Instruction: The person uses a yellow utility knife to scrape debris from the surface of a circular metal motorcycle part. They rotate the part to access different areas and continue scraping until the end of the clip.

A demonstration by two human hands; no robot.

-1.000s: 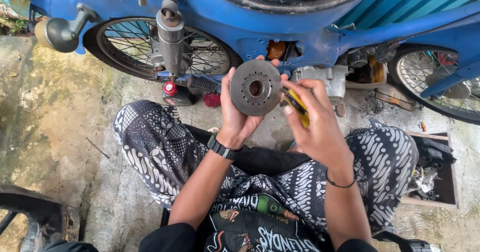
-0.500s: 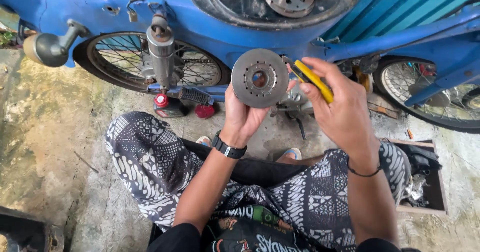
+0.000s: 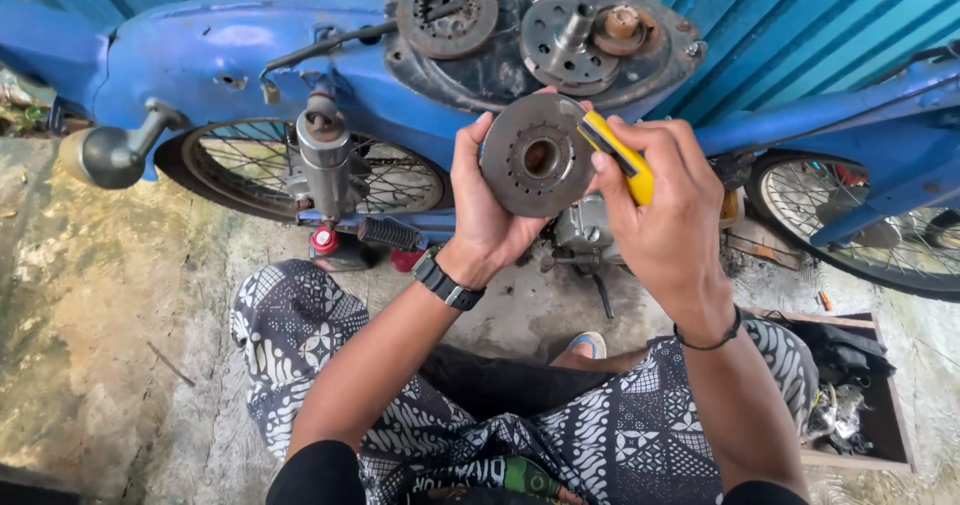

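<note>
While our left hand (image 3: 480, 200) grips the round metal disc (image 3: 537, 157) by its rim before the blue motorcycle (image 3: 250, 50), our right hand (image 3: 665, 210) clasps a yellow-handled tool (image 3: 620, 157). We judge the disc heavy, rigid, possibly greasy; rim hold suits.

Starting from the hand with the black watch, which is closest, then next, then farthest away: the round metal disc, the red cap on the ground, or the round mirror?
From the left hand:
1. Round metal disc, held in that hand, touching it.
2. Red cap, lower left on the ground, under the blue motorbike.
3. Round mirror, far left.
</note>
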